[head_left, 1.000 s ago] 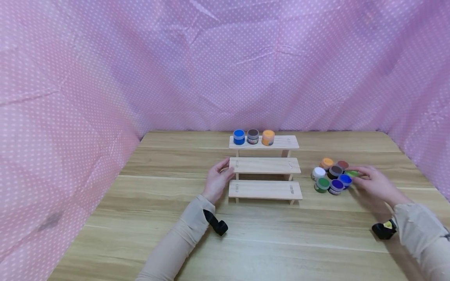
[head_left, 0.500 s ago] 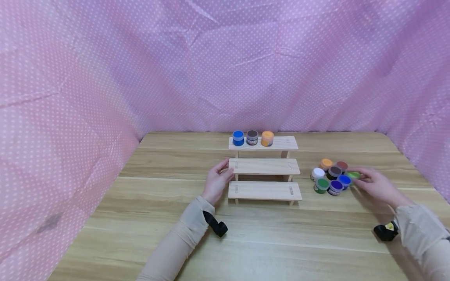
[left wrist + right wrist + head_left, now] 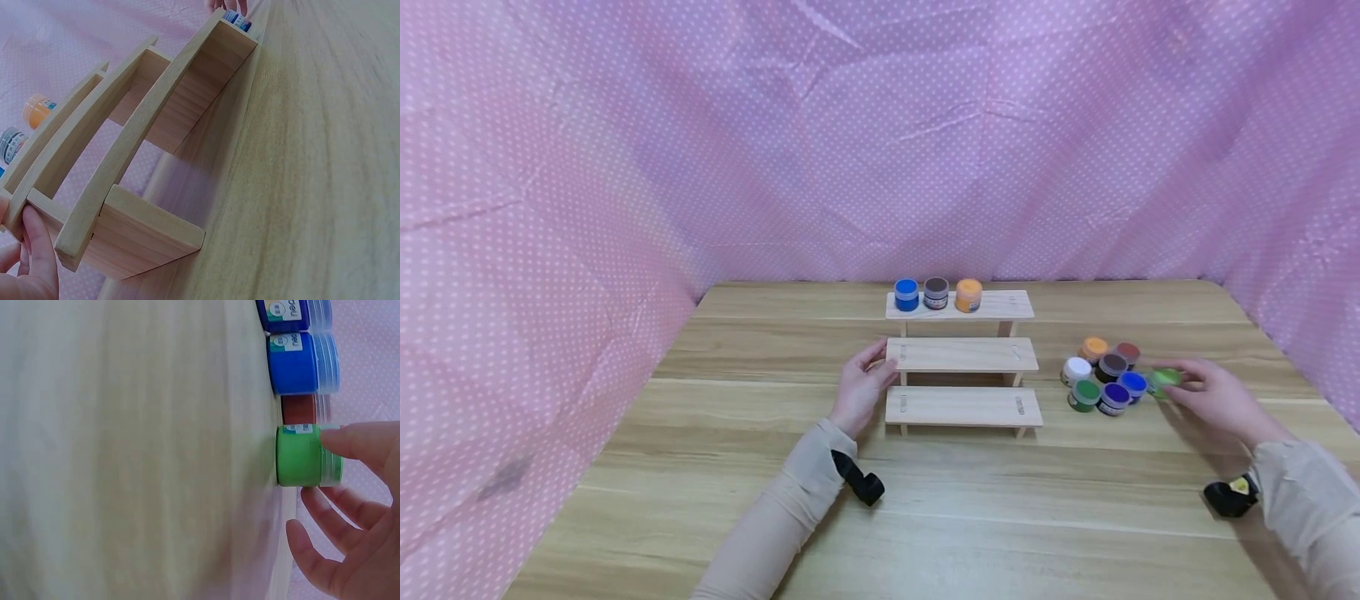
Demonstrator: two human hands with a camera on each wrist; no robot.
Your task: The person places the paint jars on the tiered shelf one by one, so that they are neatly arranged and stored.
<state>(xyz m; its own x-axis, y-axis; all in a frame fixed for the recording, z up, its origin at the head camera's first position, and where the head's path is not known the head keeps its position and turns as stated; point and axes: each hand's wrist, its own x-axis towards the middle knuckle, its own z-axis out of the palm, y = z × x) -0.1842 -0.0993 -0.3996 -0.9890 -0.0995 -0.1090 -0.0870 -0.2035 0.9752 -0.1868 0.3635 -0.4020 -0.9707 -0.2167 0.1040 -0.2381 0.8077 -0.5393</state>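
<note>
A three-tier wooden display rack (image 3: 962,406) stands on the table in the head view. My left hand (image 3: 859,390) grips the left end of its middle tier; the left wrist view shows the thumb (image 3: 40,240) against the wood. On the top tier sit a blue paint jar (image 3: 907,295), a dark one (image 3: 936,293) and an orange one (image 3: 968,296). To the right, my right hand (image 3: 1217,400) pinches a light green paint jar (image 3: 299,456) by its lid, thumb on one side and fingers on the other. The jar is upright, its base at the tabletop.
Left of the green jar is a cluster of several paint jars, among them white (image 3: 1077,372), dark green (image 3: 1085,396), purple (image 3: 1114,399), blue (image 3: 1133,386) and red-brown (image 3: 1127,354). A pink dotted cloth (image 3: 850,150) hangs behind the wooden table (image 3: 970,517).
My right hand has drawn the light green jar a little to the right, away from the cluster. The left hand keeps its hold on the rack.
</note>
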